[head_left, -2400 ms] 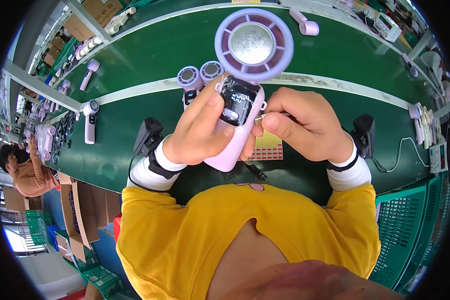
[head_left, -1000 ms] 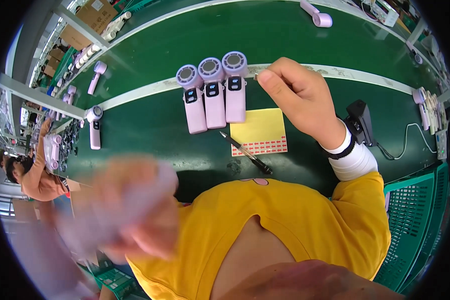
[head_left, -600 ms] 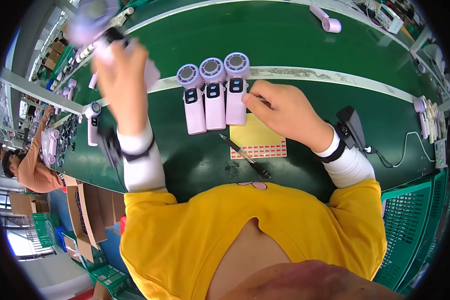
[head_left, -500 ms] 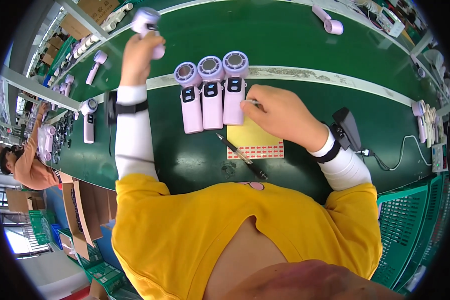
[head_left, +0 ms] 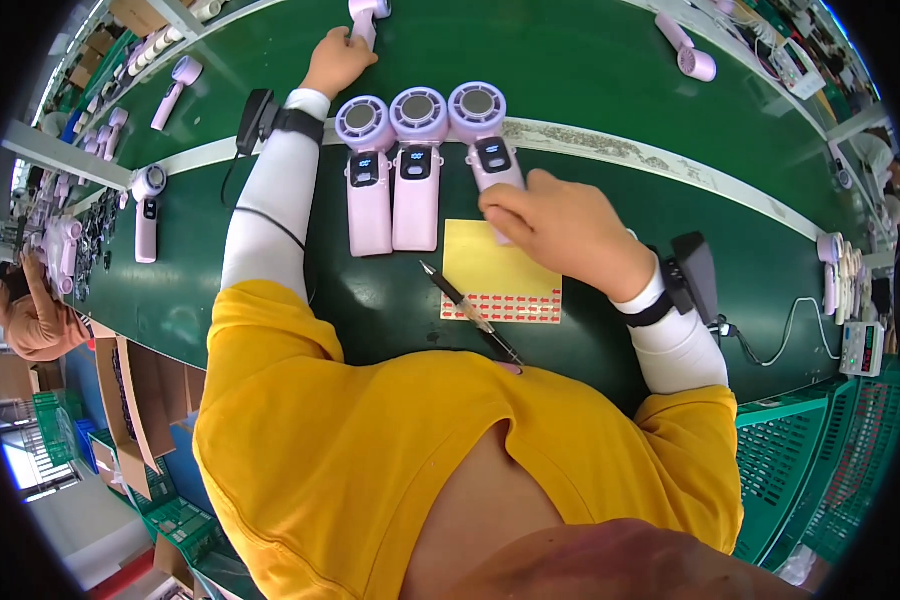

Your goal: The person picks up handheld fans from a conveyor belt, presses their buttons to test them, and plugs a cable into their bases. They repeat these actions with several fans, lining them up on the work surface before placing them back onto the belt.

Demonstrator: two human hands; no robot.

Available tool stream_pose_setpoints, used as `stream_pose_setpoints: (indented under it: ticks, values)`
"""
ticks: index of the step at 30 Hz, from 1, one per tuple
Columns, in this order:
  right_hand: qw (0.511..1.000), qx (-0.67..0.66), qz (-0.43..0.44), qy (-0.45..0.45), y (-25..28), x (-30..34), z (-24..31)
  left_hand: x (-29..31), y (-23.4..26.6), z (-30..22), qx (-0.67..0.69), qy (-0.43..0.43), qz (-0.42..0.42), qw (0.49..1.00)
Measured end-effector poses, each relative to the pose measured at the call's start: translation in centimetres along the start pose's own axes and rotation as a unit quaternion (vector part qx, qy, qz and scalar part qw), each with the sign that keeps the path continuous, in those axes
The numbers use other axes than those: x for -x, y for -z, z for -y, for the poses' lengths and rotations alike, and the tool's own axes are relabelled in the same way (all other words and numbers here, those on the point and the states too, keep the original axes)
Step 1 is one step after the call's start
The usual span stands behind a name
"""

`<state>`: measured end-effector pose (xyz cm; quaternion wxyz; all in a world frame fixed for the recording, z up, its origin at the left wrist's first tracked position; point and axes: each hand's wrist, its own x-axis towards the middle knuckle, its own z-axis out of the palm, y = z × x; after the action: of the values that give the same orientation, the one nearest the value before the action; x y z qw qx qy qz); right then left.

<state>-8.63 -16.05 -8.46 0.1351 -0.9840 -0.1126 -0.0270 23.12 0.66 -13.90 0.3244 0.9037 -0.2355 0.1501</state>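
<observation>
My left hand (head_left: 338, 64) reaches far forward, its fingers round the handle of a lilac handheld fan (head_left: 368, 12) partly cut off by the upper edge. My right hand (head_left: 568, 228) is closed on the lower handle of a second handheld fan (head_left: 491, 153), whose round head tilts left and whose small display is lit. To the left of that one lie two similar fans, the middle fan (head_left: 416, 190) and the left fan (head_left: 369, 200), side by side with lit displays. Below my right hand is a yellow sheet (head_left: 490, 262) with rows of red arrow stickers; a black pen (head_left: 468, 310) lies across it.
A pale strip (head_left: 630, 150) crosses the green table (head_left: 290, 560). More fans lie at left, such as one fan (head_left: 147, 215), and a fan (head_left: 686, 47) lies far right. Green crates (head_left: 790, 470) stand at right. A person (head_left: 30, 310) works at far left.
My left hand has carried its fan farther forward and to the right. My right hand has gripped the rightmost fan and shifted it away from the other two.
</observation>
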Motion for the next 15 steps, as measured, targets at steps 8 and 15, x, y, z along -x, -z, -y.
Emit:
stream_pose_setpoints:
  ticks: [8,15]
  values:
    - [0.976,0.09,-0.111,-0.167,-1.8,-0.7,-2.1,11.2,6.6,-11.0,0.278,-0.081,-0.124,0.949]
    - [0.858,-0.443,-0.138,-0.22,1.2,-1.2,-2.2,19.8,6.5,-18.5,0.472,-0.045,0.185,0.861]
